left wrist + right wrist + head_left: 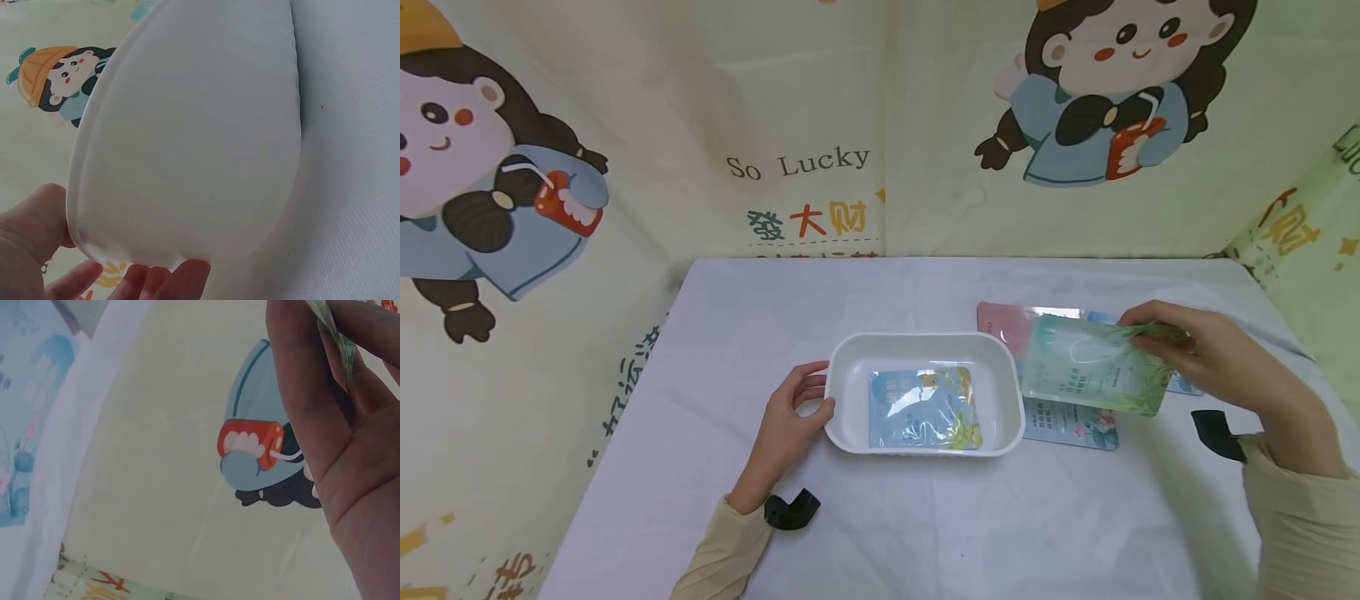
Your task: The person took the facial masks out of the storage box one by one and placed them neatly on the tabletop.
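Note:
My left hand [790, 421] grips the left end of a white plastic tray [1017, 392], thumb at the rim and fingers along the outer wall. In the left wrist view the tray's pale side [194, 137] fills the middle, with fingertips along its end. A blue glossy sachet [917, 412] lies flat inside the tray. On the right, my right hand [1202, 354] pinches a green sachet [1090, 367] by its right upper corner, above other sachets. Only a thin edge of the green sachet [344, 344] shows between the fingers in the right wrist view.
Beneath the green sachet lie a pink sachet [1000, 321] and a blue floral sachet [1075, 425], beside the tray's right end. Another blue edge peeks out behind them. The white-covered table [887, 525] backs onto a cartoon-printed curtain [925, 183].

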`<state>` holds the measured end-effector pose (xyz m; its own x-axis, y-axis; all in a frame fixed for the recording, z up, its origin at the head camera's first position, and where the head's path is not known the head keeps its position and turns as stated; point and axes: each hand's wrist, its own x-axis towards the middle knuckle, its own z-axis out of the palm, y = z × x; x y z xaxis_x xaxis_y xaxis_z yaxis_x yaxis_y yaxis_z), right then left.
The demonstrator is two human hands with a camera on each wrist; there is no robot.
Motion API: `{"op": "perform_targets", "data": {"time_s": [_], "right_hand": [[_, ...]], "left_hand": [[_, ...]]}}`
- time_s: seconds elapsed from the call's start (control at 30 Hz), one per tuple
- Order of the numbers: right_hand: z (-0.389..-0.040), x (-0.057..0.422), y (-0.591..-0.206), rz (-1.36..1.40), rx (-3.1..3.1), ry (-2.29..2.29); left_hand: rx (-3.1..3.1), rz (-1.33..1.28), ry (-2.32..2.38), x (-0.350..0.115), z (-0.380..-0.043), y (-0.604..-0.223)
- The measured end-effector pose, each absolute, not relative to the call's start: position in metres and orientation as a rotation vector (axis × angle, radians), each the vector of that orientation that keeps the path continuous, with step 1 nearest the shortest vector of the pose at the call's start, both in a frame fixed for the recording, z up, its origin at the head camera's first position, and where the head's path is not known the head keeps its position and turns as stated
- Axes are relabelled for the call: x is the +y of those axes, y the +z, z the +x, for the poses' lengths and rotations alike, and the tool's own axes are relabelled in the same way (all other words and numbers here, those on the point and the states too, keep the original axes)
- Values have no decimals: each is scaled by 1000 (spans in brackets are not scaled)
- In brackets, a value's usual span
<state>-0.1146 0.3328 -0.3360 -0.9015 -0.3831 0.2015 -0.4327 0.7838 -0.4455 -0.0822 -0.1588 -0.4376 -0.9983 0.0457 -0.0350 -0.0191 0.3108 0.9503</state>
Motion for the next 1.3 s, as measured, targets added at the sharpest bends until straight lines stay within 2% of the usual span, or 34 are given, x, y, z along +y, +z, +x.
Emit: {"op": "perform_targets", "data": {"time_s": [1.3], "right_hand": [[-112, 394, -371, 675, -2917, 713]], "left_hand": [[2490, 14, 1795, -160, -86, -436]]}}
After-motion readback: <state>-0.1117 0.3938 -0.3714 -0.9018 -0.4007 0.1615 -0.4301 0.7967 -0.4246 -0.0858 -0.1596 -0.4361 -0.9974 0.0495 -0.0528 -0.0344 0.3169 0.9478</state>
